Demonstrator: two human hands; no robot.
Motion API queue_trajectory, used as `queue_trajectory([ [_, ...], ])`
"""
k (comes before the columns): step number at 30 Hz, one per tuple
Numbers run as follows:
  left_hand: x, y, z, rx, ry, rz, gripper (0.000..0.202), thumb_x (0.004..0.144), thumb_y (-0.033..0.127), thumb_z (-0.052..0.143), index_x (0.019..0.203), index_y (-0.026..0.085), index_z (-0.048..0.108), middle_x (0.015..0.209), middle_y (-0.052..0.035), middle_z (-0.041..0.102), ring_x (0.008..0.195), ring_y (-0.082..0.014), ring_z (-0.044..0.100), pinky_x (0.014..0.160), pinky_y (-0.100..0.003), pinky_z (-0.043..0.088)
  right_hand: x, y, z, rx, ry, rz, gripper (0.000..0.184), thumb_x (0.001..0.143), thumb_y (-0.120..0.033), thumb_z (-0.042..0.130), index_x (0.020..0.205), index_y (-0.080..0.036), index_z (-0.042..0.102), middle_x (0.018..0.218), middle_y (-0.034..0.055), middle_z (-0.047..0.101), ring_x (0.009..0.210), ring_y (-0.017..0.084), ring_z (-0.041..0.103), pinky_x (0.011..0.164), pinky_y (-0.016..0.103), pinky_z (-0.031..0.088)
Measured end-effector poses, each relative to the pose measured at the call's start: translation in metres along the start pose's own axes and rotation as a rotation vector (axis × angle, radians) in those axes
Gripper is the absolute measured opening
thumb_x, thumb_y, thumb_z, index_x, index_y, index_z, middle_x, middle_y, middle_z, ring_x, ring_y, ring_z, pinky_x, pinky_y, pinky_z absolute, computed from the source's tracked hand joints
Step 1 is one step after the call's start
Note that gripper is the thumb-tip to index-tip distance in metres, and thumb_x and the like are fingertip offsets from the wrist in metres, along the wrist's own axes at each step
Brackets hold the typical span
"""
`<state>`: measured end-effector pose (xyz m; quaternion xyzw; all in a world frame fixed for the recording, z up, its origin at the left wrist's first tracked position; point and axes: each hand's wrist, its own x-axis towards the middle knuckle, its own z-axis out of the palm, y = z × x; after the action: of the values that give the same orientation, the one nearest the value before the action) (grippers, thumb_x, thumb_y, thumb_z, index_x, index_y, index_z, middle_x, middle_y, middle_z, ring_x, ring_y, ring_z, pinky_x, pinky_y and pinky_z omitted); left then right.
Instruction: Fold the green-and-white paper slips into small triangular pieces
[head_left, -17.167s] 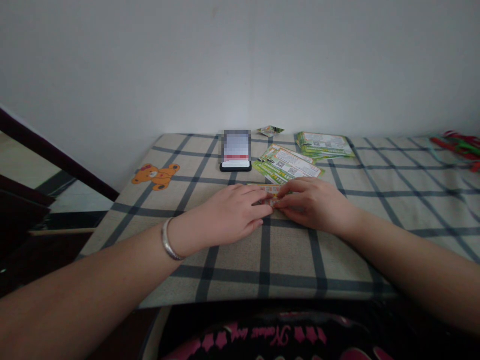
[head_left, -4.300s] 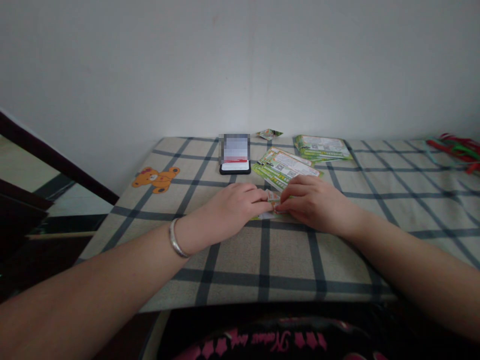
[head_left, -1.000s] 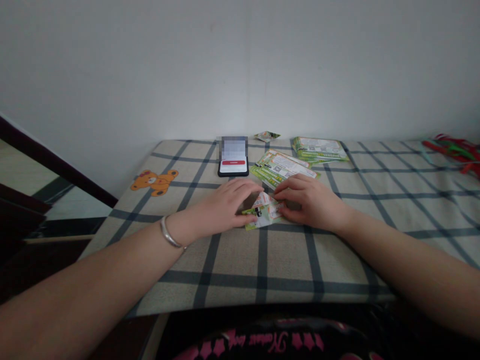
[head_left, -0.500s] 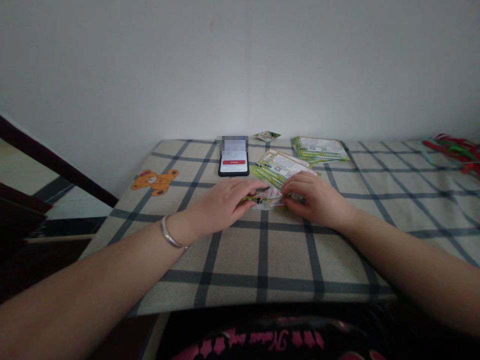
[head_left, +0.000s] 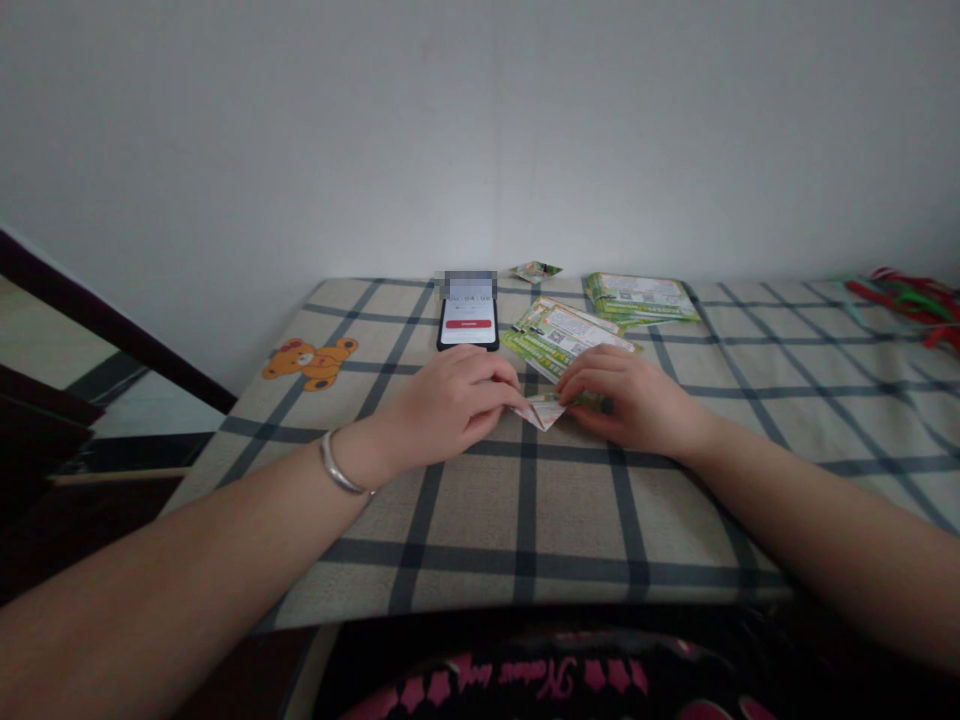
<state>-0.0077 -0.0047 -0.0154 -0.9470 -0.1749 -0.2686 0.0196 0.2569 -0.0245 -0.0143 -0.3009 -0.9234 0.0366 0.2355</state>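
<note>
A small folded paper leaflet (head_left: 546, 411) lies on the checked tablecloth (head_left: 570, 500) between my hands, one white pointed corner showing. My left hand (head_left: 442, 405), with a silver bangle on its wrist, has its fingers curled and pinches the leaflet's left end. My right hand (head_left: 626, 400) presses its closed fingers on the right end. Most of the leaflet is hidden under the fingers.
A phone (head_left: 468, 318) with a lit screen lies behind my left hand. Green leaflets (head_left: 570, 335) fan out behind my right hand, with a stack (head_left: 641, 296) and a folded piece (head_left: 535, 270) near the wall. Red and green items (head_left: 911, 300) lie far right. A bear print (head_left: 311, 358) marks the left.
The leaflet, open and flat a second ago, has been folded smaller into a pointed shape. Both hands have closed in on it and stayed in the same spot.
</note>
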Motion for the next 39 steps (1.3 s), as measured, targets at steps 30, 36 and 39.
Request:
queue_trajectory([
  [30, 0.001, 0.027, 0.0, 0.12, -0.245, -0.13, 0.019, 0.087, 0.023, 0.057, 0.102, 0.02, 0.069, 0.106, -0.0052, 0.067, 0.098, -0.0223, 0.058, 0.085, -0.039, 0.049, 0.005, -0.009, 0.003, -0.059, -0.108, -0.073, 0.017, 0.09, -0.028, 0.057, 0.093, -0.019, 0.071, 0.085, 0.0062, 0.068, 0.085, 0.02, 0.059, 0.079, 0.035, 0.045],
  [36, -0.003, 0.007, 0.002, 0.014, -0.201, 0.105, 0.025, 0.091, 0.02, 0.056, 0.111, 0.024, 0.069, 0.115, -0.0046, 0.067, 0.098, -0.0194, 0.059, 0.087, -0.036, 0.051, 0.005, -0.01, -0.002, -0.037, -0.053, -0.057, 0.018, 0.091, -0.029, 0.055, 0.091, -0.019, 0.071, 0.087, 0.007, 0.068, 0.085, 0.02, 0.059, 0.078, 0.035, 0.046],
  [39, -0.004, 0.001, 0.0, 0.007, -0.191, 0.126, 0.027, 0.092, 0.02, 0.055, 0.114, 0.026, 0.069, 0.116, -0.0041, 0.068, 0.094, -0.0192, 0.06, 0.083, -0.036, 0.052, 0.003, -0.006, 0.0, -0.074, 0.022, -0.006, 0.015, 0.09, -0.025, 0.056, 0.093, -0.02, 0.07, 0.091, 0.0072, 0.068, 0.088, 0.021, 0.06, 0.079, 0.036, 0.046],
])
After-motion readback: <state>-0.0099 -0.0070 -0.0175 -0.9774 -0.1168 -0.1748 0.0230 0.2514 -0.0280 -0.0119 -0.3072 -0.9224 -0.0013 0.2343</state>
